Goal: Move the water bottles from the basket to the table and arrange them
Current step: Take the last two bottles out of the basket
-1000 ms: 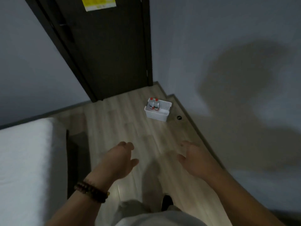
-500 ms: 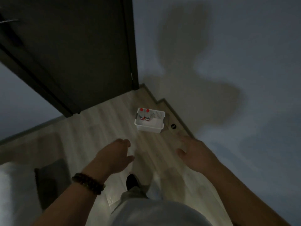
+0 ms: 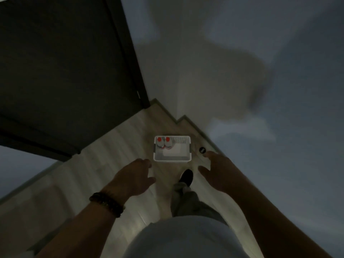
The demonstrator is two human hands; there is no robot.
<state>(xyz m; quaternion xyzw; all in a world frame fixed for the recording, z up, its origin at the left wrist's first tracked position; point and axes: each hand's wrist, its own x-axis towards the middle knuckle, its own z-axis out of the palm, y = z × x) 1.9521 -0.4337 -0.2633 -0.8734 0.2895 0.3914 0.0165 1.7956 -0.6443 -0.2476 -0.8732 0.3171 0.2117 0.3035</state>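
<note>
A white plastic basket stands on the wooden floor near the wall corner. Two water bottles with red caps stand upright side by side in its far left corner. My left hand hovers just left of and in front of the basket, fingers relaxed, holding nothing. My right hand hovers to the basket's right, fingers spread and empty. Neither hand touches the basket. No table is in view.
A dark door fills the upper left. A grey wall runs along the right, with a stepped corner behind the basket. A small black round floor stop sits right of the basket. My foot is just in front of it.
I have walked closer; the basket now lies just beyond both hands. The bed at the left has dropped out of view. Both hands stay empty.
</note>
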